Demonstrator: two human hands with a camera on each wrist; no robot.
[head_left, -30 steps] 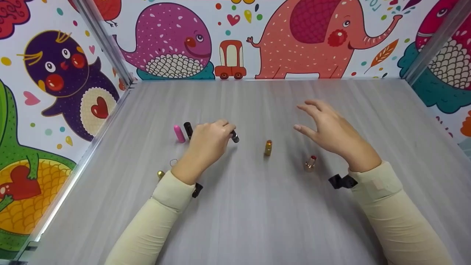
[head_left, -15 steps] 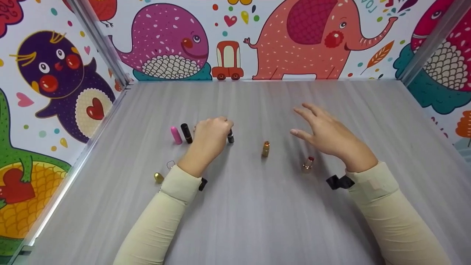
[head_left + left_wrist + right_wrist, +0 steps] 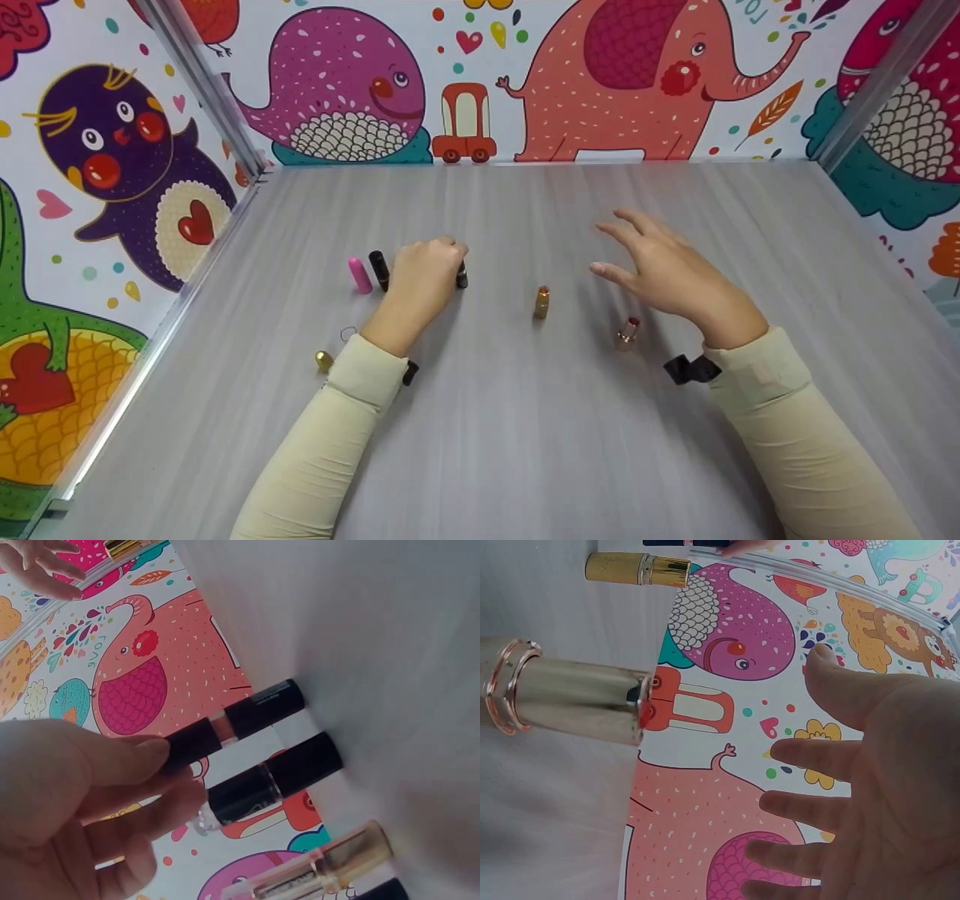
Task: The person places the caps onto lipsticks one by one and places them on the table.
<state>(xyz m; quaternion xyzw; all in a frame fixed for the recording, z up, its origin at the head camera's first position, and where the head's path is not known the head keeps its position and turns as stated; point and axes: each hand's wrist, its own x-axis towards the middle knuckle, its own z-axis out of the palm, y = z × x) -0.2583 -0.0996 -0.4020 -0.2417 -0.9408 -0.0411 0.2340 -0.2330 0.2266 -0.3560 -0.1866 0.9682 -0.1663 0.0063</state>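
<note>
My left hand (image 3: 424,281) pinches the top of a black lip gloss tube (image 3: 264,706) with a reddish-brown band. The tube stands nearly upright, its lower end at or just above the table. Close by, in the left wrist view, stand a black lipstick (image 3: 276,778) with a clear top and a gold-and-pink tube (image 3: 330,862); the hand hides them in the head view. My right hand (image 3: 664,274) hovers with spread fingers, holding nothing, beyond an uncapped rose-gold lipstick (image 3: 628,334). A gold lipstick (image 3: 541,302) stands between the hands.
Left of my left hand stand a pink bullet-shaped piece (image 3: 360,276) and a black tube (image 3: 379,271). A small gold cap (image 3: 323,361) and a clear ring-like piece (image 3: 349,334) sit near the left sleeve. Printed panels (image 3: 615,82) border the grey table (image 3: 525,450).
My left hand has moved slightly left, and the black lip gloss tube has gone from tilted to nearly upright. My right hand has barely moved.
</note>
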